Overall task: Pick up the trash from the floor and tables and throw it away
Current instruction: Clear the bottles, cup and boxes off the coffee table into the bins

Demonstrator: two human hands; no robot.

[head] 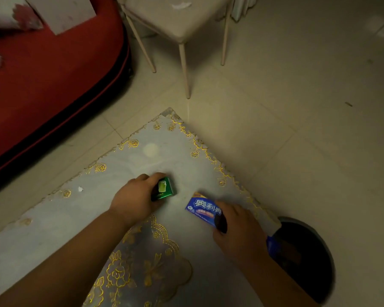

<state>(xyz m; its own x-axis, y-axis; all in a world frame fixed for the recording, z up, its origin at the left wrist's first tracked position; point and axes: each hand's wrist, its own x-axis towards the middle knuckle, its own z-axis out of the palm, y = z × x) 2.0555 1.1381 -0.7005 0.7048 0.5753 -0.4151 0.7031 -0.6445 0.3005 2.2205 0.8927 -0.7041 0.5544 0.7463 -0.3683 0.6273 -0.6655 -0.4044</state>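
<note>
Tabletop (111, 209) clear-up: my left hand (135, 198) grips a green packet (164, 189) at six o'clock and my right hand (237, 231) clutches a blue biscuit box (203, 208), both picked up for the bin (315, 269) waiting at four o'clock.

Furniture on the tiled floor (297, 107)
A beige stool (164, 21) with thin legs stands just beside a red sofa (53, 74) with a dark edge.

Single view from my head; faces steeply down, close above the table (164, 156) corner; floor (275, 107) beyond it.
</note>
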